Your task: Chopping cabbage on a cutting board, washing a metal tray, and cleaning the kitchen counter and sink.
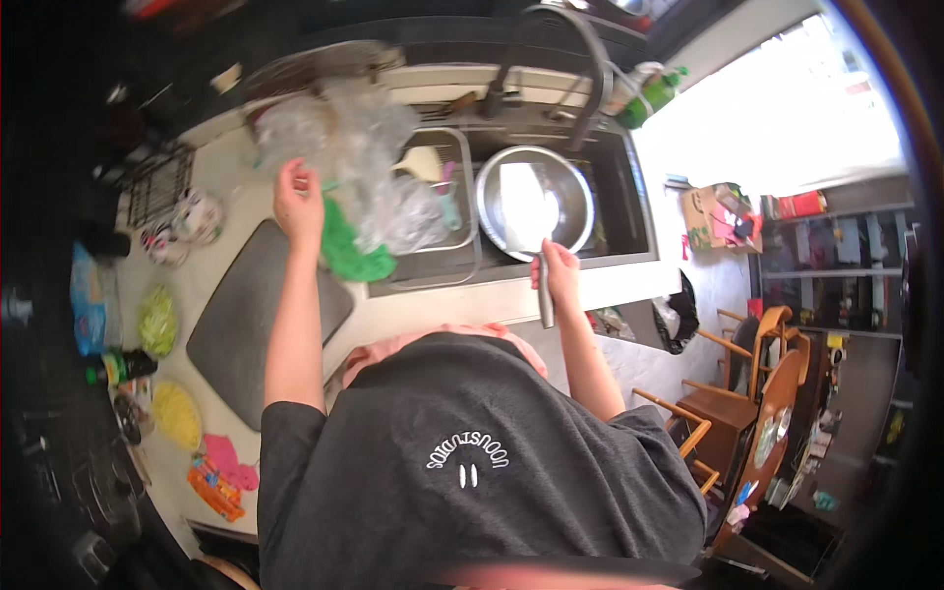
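My right hand grips the metal handle of a broad-bladed kitchen knife. Its bright blade reaches over a stainless steel bowl standing in the dark sink. Loosely curled and with nothing visible in its fingers, my left hand is raised near a heap of clear plastic bags. Just right of that wrist lies a green plastic bag or cloth. A dark grey cutting board lies on the counter, partly behind my left forearm.
A drain basket with a cream scoop sits in the sink's left part. The tall faucet arches behind the bowl. Along the left counter are shredded green food, yellow food and an orange packet. Wooden chairs stand right.
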A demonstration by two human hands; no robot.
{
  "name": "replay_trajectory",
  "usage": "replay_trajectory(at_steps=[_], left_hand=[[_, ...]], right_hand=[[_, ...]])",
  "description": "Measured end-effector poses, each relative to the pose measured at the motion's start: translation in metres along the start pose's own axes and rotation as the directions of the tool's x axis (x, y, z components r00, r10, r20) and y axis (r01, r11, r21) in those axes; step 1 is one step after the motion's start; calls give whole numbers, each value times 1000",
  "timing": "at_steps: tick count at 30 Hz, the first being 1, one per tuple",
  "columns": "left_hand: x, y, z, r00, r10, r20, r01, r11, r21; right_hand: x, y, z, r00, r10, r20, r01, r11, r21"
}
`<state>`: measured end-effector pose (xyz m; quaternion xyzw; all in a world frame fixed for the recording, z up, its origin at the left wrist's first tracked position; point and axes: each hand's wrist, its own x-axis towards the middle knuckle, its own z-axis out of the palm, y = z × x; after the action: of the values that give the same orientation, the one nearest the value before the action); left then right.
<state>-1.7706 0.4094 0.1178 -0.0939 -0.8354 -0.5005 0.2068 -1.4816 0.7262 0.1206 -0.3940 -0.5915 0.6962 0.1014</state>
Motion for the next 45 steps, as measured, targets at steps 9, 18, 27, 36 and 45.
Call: replay_trajectory(at_steps=[9,18,27,36,45], left_hand=[[-38,117,223,640,369,674,-275,929,-247],[-7,113,371,773,199,603,-232,972,-23],[8,146,444,659,-155,736,-3,978,208],[-104,130,386,587,248,771,-93,966,-240],[-166,120,364,563,-9,826,81,996,-45]], right_hand=[[80,-17,-51,985,88,151,-84,996,-35],[127,-1,-63,965,210,155,-217,976,29],[148,14,-68,941,258,216,-287,951,113],[190,15,-62,937,260,232,-278,959,49],[200,7,-37,947,224,231,-191,969,-156]])
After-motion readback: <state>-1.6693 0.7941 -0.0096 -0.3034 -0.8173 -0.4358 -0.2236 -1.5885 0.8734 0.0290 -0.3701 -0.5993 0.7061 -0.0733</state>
